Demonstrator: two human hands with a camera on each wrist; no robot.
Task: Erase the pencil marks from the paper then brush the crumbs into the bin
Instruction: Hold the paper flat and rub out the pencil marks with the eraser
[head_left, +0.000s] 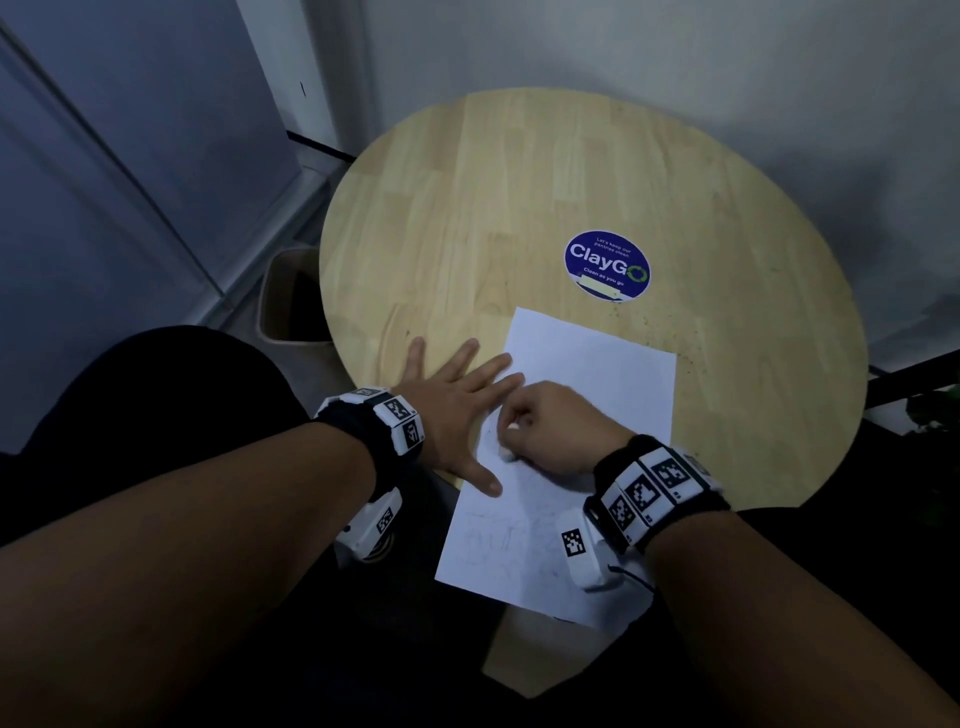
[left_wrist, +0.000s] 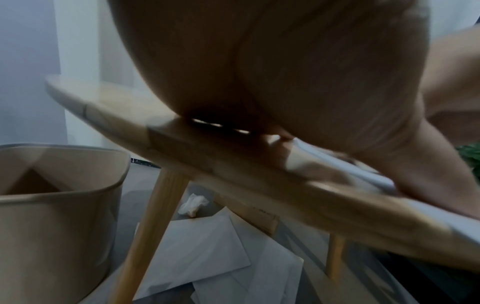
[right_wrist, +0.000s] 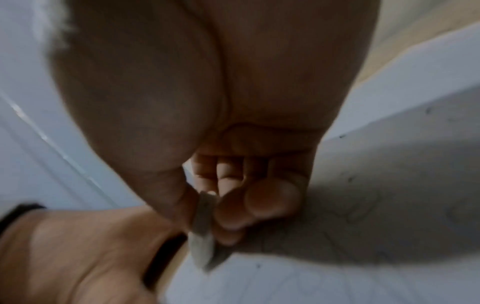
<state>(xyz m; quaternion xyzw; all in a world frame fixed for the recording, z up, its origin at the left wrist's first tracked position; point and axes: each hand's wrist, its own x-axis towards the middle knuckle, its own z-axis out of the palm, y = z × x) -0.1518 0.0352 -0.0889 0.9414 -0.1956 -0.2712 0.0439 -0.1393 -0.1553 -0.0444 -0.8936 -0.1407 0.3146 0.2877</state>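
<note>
- Plainly, the round wooden table (head_left: 467, 208) carried the whole job; it stood in a corner, and its near edge put the sheet within reach of both arms; a blue round sticker (head_left: 607, 265) sat on the wood beyond the sheet.
- The bin (head_left: 291, 296) stood on the floor just beside the table's left edge, partly under the rim; that spot seemed chosen so that crumbs could be swept off the edge and into it; in the left wrist view its open mouth (left_wrist: 59, 170) showed below the tabletop.
- The paper (head_left: 587, 395) lay slanted on the table, its near corner overhanging the edge towards the person; faint pencil marks (head_left: 519, 540) covered the lower part, so the erasing looked unfinished.
- The left hand (head_left: 457, 415) lay flat with fingers spread, partly on the wood and partly on the sheet's left edge; it was likely pinning the sheet so rubbing would not drag or crease it.
- The right hand (head_left: 550, 426) was curled over the middle of the sheet, just beside the left fingertips; its thumb and fingers pinched the eraser.
- The eraser (right_wrist: 203, 234), small and pale, pointed down with its tip touching the paper; dark crumbs (head_left: 654, 332) speckled the wood past the far right edge.
</note>
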